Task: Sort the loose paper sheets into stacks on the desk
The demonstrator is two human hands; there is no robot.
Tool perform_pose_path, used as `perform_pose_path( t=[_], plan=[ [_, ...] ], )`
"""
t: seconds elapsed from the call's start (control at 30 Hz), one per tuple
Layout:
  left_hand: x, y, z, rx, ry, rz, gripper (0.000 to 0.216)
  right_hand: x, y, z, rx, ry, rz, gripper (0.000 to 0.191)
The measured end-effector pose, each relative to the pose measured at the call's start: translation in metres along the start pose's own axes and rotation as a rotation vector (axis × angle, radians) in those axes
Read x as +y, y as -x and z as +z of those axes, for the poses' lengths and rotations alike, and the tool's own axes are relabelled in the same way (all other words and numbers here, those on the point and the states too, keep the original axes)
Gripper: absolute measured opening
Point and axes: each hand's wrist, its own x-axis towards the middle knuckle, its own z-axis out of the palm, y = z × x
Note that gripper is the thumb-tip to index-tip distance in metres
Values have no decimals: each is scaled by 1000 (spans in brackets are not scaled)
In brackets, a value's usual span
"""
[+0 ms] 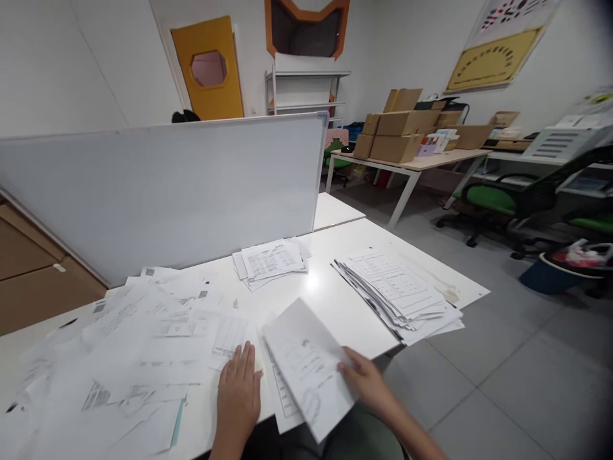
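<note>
My right hand pinches the right edge of a sheet of paper with faint printing on it. That sheet is tilted over the front edge of the white table, and another printed sheet shows partly beneath it. My left hand lies flat with fingers stretched out, at the right border of a wide spread of loose papers. Its fingertips rest by a printed sheet. Under the palm, whatever lies there is hidden.
A thick stack of printed papers lies at the table's right edge. A smaller pile sits by the white divider panel. Cardboard boxes stand on a far table. A green chair and a blue bin are at right.
</note>
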Motion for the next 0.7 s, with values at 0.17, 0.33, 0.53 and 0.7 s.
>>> perform_pose_path(
  t=[0.17, 0.33, 0.53, 0.7],
  plan=[
    [-4, -3, 3, 52, 37, 27, 67, -10, -76, -124, 376, 459, -53, 49],
    [-10, -7, 11, 130, 100, 24, 65, -37, -141, -206, 493, 641, 3, 54],
    [-12, -6, 15, 138, 99, 17, 64, -27, -180, -220, 513, 800, 32, 56],
    [-12, -4, 12, 135, 63, 20, 52, -8, -187, -220, 492, 872, 31, 57]
  ],
)
